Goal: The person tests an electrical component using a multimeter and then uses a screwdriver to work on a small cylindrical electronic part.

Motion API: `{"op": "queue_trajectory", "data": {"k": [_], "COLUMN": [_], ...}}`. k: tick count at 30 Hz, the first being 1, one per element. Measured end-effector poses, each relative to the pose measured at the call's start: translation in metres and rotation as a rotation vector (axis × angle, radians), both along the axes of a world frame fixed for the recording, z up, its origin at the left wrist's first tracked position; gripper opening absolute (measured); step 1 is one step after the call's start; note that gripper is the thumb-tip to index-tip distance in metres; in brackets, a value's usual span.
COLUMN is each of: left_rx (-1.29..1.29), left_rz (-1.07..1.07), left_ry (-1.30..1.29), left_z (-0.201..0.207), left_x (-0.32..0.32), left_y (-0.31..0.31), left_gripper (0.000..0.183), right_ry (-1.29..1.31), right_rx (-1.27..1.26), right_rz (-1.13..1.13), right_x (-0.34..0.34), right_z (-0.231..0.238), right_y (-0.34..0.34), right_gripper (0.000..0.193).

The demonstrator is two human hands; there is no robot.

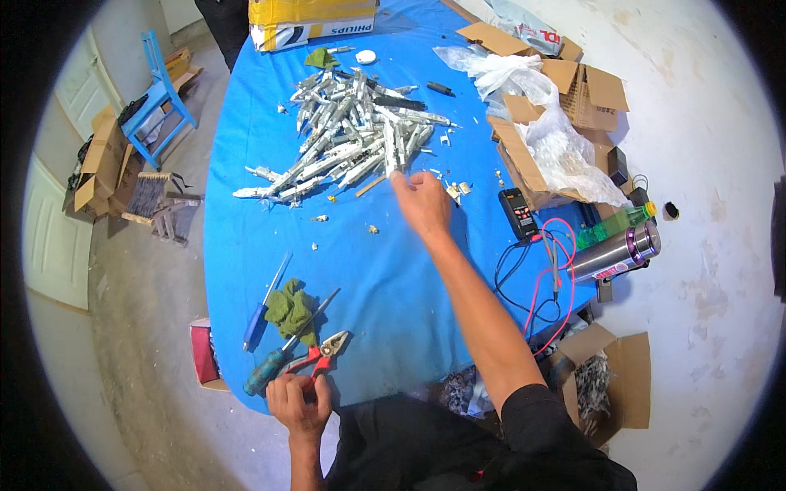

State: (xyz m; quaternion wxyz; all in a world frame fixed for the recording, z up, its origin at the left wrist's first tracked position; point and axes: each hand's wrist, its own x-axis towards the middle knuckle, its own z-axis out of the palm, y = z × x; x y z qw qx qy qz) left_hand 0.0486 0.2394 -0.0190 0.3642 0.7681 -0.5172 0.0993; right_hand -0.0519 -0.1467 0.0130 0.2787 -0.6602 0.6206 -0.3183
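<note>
My right hand [423,203] reaches to the front of a heap of long white-and-grey parts [344,135]. Its fingers are closed at the near end of one slim white part [391,147], which stands out of the heap. Down at the table's near edge, my left hand [300,403] is curled against the handles of red-handled pliers [329,347]; what its fingers grip is hidden. Beside the pliers lie a screwdriver with a teal handle [266,372], a crumpled green cloth [290,309] and a blue-handled screwdriver [255,326].
A blue cloth [360,270] covers the table. On the right are a black meter [517,213] with red and black leads, a steel flask [614,254], a green bottle [616,225] and an open carton [517,159] with clear plastic. A yellow-and-white box [311,23] stands at the far end.
</note>
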Motion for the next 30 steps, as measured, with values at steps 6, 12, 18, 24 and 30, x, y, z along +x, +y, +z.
{"op": "queue_trajectory", "data": {"k": [6,12,18,24,30], "left_rx": [0.006,-0.023,-0.066,-0.064,-0.076], "left_rz": [0.006,0.009,0.023,-0.011,-0.051], "left_ry": [0.017,0.005,-0.023,-0.005,0.094], "left_z": [-0.003,-0.001,-0.007,-0.005,0.016], "left_x": [-0.001,-0.002,-0.002,-0.004,-0.012], "left_y": [0.000,0.001,0.001,0.004,0.008], "left_gripper": [0.021,0.020,0.021,0.020,0.018], "right_ry": [0.023,-0.403,-0.864,-1.105,-1.376], "right_rx": [0.131,0.371,0.584,0.721,0.848], "right_rz": [0.033,0.115,0.326,0.446,0.552], "right_x": [0.017,-0.004,-0.075,-0.137,-0.171], "right_z": [-0.009,0.005,0.030,0.045,0.046], "right_y": [-0.022,0.000,0.100,0.202,0.263], "right_gripper": [0.054,0.045,0.026,0.025,0.028]}}
